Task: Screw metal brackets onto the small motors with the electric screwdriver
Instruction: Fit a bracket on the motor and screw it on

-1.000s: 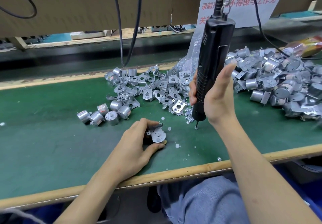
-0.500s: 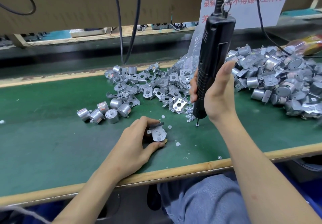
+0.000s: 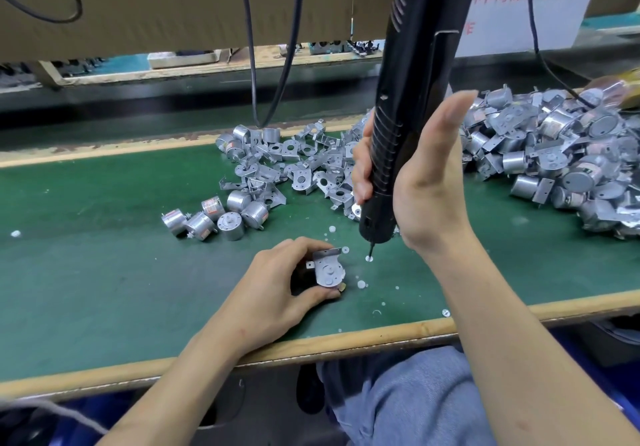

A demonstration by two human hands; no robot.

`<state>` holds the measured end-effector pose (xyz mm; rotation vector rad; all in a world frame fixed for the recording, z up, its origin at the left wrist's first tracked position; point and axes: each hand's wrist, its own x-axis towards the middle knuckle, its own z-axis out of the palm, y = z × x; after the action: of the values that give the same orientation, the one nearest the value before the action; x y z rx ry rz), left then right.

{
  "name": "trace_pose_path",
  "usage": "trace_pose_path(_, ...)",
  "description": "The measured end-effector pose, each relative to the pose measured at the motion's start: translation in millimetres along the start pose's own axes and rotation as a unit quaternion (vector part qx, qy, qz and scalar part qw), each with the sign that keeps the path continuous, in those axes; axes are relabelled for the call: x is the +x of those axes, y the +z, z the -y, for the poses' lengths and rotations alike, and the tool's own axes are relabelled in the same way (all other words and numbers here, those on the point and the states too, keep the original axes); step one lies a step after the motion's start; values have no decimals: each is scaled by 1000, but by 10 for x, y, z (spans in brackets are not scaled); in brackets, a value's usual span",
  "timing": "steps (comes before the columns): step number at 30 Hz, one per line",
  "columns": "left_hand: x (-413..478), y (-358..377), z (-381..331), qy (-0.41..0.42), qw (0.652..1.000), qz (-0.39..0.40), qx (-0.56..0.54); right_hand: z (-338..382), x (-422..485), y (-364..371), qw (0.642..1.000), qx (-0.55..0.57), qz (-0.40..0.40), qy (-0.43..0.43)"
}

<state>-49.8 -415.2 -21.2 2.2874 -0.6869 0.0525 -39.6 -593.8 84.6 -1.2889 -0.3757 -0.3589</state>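
My left hand grips a small silver motor with a metal bracket on its face, resting on the green mat. My right hand holds the black electric screwdriver upright, fingers wrapped round its ribbed grip. Its bit tip points down at a small white washer on the mat, a short way to the right of the held motor. A pile of loose brackets lies behind, and several bare motors sit to the left of it.
A large heap of motors with brackets fills the right side of the mat. Small white washers are scattered near the front wooden edge. Black cables hang from above at the back; a cardboard panel overhangs.
The screwdriver's bit has shifted left and nearer, closer to the held motor. My left hand still holds the motor in the same place. The camera has moved closer.
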Motion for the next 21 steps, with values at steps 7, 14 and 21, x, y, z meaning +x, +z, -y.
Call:
trace_pose_path(7, 16, 7, 13, 13, 1000, 2, 8, -70, 6, 178, 1000, 23, 14, 4)
trace_pose_path(14, 13, 10, 32, 23, 1000, -3, 14, -127, 38, 247, 999, 38, 8, 6)
trace_pose_path(21, 12, 11, 34, 21, 999, -9, 24, -204, 40, 291, 999, 44, 4, 7)
